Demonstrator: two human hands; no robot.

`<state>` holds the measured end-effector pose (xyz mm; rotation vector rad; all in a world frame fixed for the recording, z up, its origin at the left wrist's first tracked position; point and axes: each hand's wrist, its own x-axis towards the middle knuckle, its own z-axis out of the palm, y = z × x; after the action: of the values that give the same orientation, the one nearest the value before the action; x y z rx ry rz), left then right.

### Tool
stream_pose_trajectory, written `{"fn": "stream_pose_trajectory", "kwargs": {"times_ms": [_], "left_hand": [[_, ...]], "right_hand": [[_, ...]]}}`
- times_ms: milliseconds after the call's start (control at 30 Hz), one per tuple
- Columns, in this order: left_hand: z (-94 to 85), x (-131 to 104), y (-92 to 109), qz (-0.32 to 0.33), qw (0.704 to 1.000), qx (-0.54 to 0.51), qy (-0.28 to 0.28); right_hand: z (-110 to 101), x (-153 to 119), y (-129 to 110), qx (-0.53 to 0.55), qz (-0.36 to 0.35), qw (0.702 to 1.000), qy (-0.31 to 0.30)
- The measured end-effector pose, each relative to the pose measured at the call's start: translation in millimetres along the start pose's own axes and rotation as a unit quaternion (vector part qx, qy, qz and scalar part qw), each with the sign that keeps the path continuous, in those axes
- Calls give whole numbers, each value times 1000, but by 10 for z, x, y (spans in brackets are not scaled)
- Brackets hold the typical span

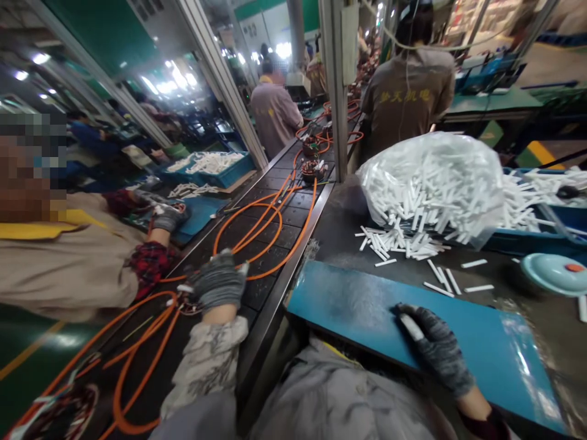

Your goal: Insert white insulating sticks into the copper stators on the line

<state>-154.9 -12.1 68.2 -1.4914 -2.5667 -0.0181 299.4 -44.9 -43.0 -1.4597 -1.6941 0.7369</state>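
My left hand [221, 282], in a grey knit glove, reaches over the conveyor belt with its fingers curled down on a wound copper motor stator [187, 305]. The hand hides much of this stator. Orange cable [170, 327] lies in loops beside it. On a blue mat [348, 299] rests my right hand [435, 345], gloved too, fingers stretched out. A white cover or piece shows at its thumb [411, 327]; I cannot tell which. Loose white tubes [443, 278] lie just beyond the mat.
A clear bag of white tubes [431, 183] stands behind the mat, near a light-blue lidded container [554, 272]. More stators [312, 170] with orange cables sit along the belt. A co-worker [68, 256] works at left; a metal post [337, 91] rises beside the belt.
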Motion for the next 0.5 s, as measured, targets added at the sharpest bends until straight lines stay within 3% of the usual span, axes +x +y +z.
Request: {"fn": "stream_pose_trajectory", "kwargs": {"times_ms": [100, 200, 267, 367, 500], "left_hand": [[114, 185, 665, 172, 982, -67, -31], [358, 399, 1234, 182, 976, -84, -84], [494, 522, 1459, 167, 978, -82, -97], [576, 632, 1544, 161, 978, -79, -108], [476, 617, 1363, 172, 975, -70, -117]], "right_hand": [[31, -3, 35, -1, -7, 1000, 12], [50, -3, 62, 8, -9, 1000, 15], [64, -1, 76, 13, -11, 1000, 18], [92, 6, 94, 17, -15, 999, 28], [117, 16, 111, 12, -31, 999, 35]]}}
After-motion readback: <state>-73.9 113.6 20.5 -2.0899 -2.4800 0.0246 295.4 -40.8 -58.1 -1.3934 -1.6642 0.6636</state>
